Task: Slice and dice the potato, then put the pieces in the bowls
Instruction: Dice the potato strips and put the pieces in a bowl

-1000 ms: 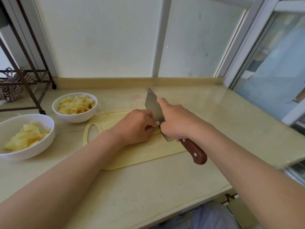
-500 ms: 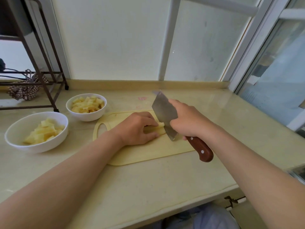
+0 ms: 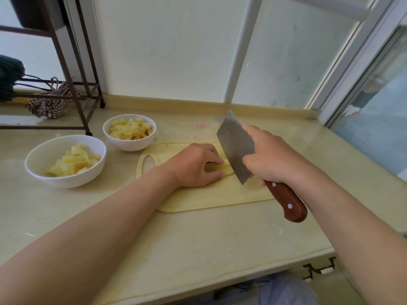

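A pale yellow cutting board (image 3: pixel 211 199) lies on the counter. On it, my left hand (image 3: pixel 193 166) presses down on a pale potato piece (image 3: pixel 222 169), fingers curled over it. My right hand (image 3: pixel 271 159) grips a cleaver (image 3: pixel 236 148) by its wooden handle (image 3: pixel 286 201); the blade is tilted, its edge at the potato's right end. Two white bowls stand to the left: a far one (image 3: pixel 130 144) holding diced potato and a nearer, larger one (image 3: pixel 44 157) holding potato slices.
A dark metal rack (image 3: pixel 72 89) with a patterned cloth (image 3: pixel 49 104) stands at the back left. Window frames and a low ledge (image 3: pixel 176 104) close off the back. The counter's front edge (image 3: pixel 242 276) runs across below, with clothing beneath it.
The view has shifted, so everything sits further right and lower in frame. The cleaver stays beside the potato, tilted a little more; my left hand still holds the potato down.
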